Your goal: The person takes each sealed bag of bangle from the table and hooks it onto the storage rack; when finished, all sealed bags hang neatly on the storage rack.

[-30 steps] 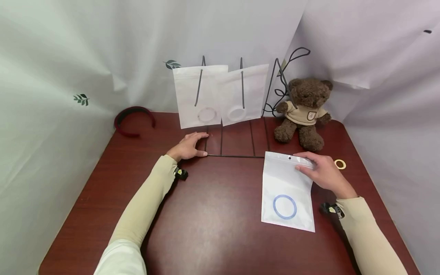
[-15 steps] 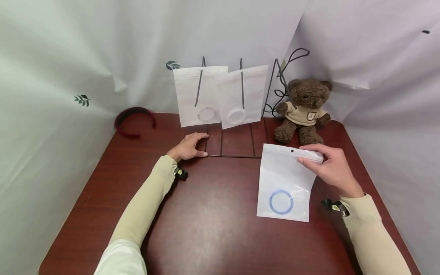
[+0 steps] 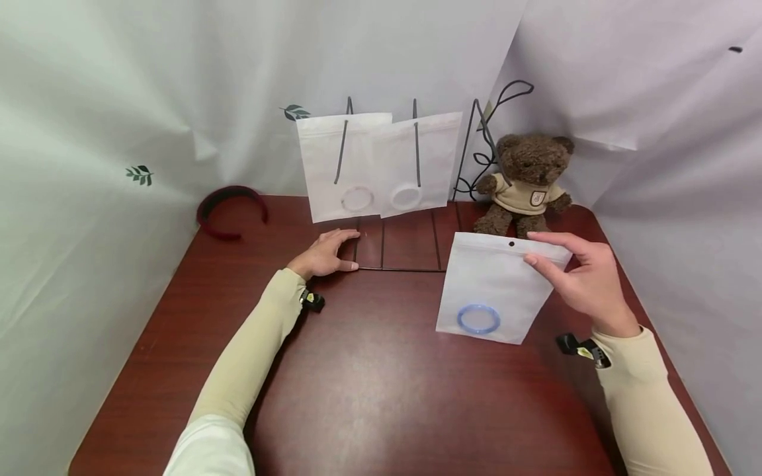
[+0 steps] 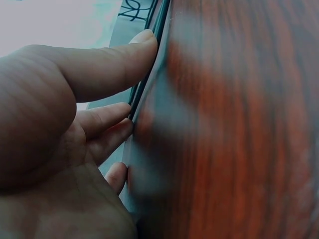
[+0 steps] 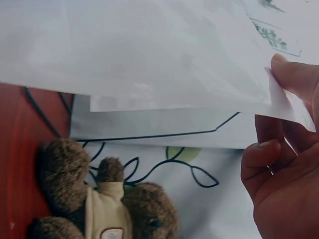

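Note:
My right hand (image 3: 589,281) pinches a white zip bag (image 3: 497,284) by its top edge, beside the hang hole. Through its front shows a blue bangle (image 3: 479,319) near the bottom. The bag hangs tilted above the table, and in the right wrist view its white sheet (image 5: 149,55) fills the top. My left hand (image 3: 324,254) rests at the front left corner of a black wire display rack (image 3: 411,270). Its thumb (image 4: 119,64) touches the rack's wire, with the fingers stretched out beside it. Two white zip bags, left (image 3: 333,158) and right (image 3: 437,158), hang on the rack's hooks.
At the rack's right end rises a further hook (image 3: 470,142). A brown teddy bear (image 3: 530,162) in a beige top sits at the back right. A dark red headband (image 3: 232,192) lies at the back left. White cloth surrounds the wooden table (image 3: 357,383).
My right hand has raised the zip bag and moved it slightly back toward the rack, tilting its bottom edge. My left hand stays in place at the rack corner.

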`<state>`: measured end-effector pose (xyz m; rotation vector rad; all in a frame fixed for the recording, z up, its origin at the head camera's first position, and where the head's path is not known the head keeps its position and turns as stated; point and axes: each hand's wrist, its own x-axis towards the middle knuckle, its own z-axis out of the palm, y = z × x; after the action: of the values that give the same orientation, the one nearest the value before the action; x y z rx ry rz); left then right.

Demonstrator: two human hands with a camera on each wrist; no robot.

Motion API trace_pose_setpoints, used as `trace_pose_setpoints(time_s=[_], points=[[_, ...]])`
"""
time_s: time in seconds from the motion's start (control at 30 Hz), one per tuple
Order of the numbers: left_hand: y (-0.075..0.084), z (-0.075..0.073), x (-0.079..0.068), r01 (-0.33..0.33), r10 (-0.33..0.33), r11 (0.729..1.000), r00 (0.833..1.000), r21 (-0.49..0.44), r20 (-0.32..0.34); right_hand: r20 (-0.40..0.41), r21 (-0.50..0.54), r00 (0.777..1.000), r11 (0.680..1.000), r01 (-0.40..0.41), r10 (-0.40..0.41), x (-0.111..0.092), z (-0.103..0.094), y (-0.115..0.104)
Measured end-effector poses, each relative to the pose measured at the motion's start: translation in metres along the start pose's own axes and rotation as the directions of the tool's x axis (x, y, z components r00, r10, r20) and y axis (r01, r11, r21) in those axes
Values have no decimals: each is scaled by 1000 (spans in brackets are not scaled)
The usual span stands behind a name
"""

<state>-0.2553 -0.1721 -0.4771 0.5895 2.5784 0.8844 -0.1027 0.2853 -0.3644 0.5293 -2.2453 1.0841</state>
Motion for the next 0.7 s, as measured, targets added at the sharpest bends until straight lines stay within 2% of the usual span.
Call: trace_pose_setpoints(time_s=[0.33,0.7], points=[[1,-1,0,7,-7,1000,1000,-7,-1,-64,15,995,997,79,-78,16,-2,-13],[0,-1,0,10,-10,1000,1000,-16,6,-115,73,991,995,74,-65,42,0,-30]])
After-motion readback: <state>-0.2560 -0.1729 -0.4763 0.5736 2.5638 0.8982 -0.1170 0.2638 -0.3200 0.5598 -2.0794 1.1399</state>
